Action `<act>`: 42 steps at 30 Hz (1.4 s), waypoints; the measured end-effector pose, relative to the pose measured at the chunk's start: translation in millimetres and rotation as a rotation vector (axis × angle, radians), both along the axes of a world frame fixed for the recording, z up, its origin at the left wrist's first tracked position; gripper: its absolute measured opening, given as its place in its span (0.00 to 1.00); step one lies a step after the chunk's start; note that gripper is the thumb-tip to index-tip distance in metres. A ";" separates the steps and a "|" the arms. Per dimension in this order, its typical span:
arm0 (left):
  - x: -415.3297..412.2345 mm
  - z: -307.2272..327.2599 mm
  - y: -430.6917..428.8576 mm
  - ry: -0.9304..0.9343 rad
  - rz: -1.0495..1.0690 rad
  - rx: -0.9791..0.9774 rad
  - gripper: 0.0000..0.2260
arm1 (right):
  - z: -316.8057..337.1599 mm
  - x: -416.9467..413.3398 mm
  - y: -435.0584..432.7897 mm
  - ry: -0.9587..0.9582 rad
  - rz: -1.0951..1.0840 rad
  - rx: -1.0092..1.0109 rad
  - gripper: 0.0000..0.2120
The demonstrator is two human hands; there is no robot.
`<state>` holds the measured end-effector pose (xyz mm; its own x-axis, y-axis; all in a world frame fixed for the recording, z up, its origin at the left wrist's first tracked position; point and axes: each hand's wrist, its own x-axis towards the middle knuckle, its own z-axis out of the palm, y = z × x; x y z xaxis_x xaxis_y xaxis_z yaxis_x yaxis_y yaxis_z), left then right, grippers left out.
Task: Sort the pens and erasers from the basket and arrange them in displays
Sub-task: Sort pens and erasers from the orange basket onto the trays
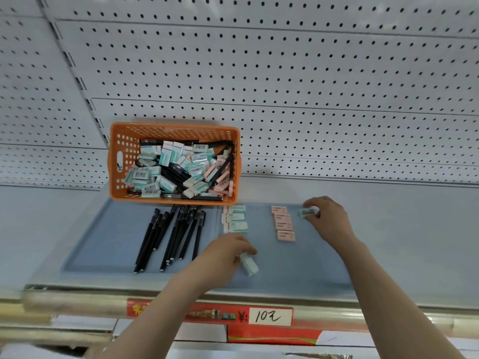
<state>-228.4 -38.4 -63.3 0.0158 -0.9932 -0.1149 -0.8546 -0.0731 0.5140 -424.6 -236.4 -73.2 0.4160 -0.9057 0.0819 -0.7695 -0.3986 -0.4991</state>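
Fingers (pixel 247 247) of the left hand (pixel 228 251) curl round a boxy teal eraser (pixel 249 265) over the near middle of the smooth blue tray (pixel 298 268). Farther right, the right hand (pixel 328 220) pinches a second eraser (pixel 307 212) just right of the pink erasers (pixel 283 225). A column of teal-sleeved erasers (pixel 236 218) stands left of those, and slim black pens (pixel 182 224) lie further left. Behind them, the perforated orange basket (pixel 173 128) holds mixed stock.
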 end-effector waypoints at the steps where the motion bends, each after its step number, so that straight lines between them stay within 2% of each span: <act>1: 0.8 -0.6 -0.3 0.027 0.048 -0.019 0.17 | 1.4 0.6 3.0 -0.030 -0.013 -0.019 0.11; 3: 1.5 -1.4 -1.0 0.129 0.140 -0.069 0.12 | 6.3 3.9 13.2 -0.112 -0.024 -0.057 0.09; 5: -0.8 -0.9 -2.6 0.154 0.186 -0.117 0.08 | 16.0 11.5 29.7 -0.237 0.027 -0.004 0.06; 8: -5.5 -2.4 -7.8 0.274 0.297 -0.219 0.05 | 31.8 22.0 60.8 -0.479 0.218 0.399 0.05; 10: -7.1 -3.0 -11.6 0.431 0.396 -0.258 0.05 | 33.2 24.0 73.5 -0.480 0.365 0.575 0.05; 13: -9.1 -2.8 -13.7 0.662 0.490 -0.240 0.08 | 24.7 24.7 76.7 -0.468 0.438 0.595 0.08; 15: -9.5 -3.4 -11.8 0.701 0.514 -0.245 0.10 | 20.0 25.4 75.1 -0.492 0.401 0.603 0.09; 17: -5.3 -6.0 -8.3 0.555 0.531 -0.286 0.10 | 16.1 25.3 73.4 -0.491 0.341 0.565 0.10; 20: 8.8 -8.0 1.3 0.218 0.537 -0.325 0.13 | 15.0 23.3 67.6 -0.384 0.283 0.389 0.10; 23: 20.5 -12.1 16.1 0.031 0.537 -0.274 0.17 | 18.0 29.9 71.6 -0.262 0.369 0.355 0.09; 27: 23.4 -16.9 29.9 -0.025 0.500 -0.203 0.20 | 11.1 55.8 87.0 -0.178 0.464 0.293 0.08; 31: 22.9 -16.8 33.1 -0.102 0.468 -0.183 0.21 | 0.4 74.1 94.5 -0.046 0.485 0.095 0.06; 35: 23.9 -17.1 33.6 -0.130 0.446 -0.203 0.21 | -4.3 82.8 96.0 -0.050 0.528 0.042 0.07; 40: 25.9 -19.4 33.6 -0.146 0.427 -0.222 0.21 | -11.8 91.1 97.6 -0.013 0.490 -0.126 0.08; 42: 26.9 -19.8 34.0 -0.149 0.418 -0.233 0.21 | -13.0 90.7 99.3 0.010 0.486 -0.128 0.11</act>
<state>-201.6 -4.4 -83.2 0.4176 -0.8972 0.1434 -0.8420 -0.3228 0.4322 -333.9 -137.1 -86.1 0.7886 -0.5899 0.1736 -0.4840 -0.7697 -0.4164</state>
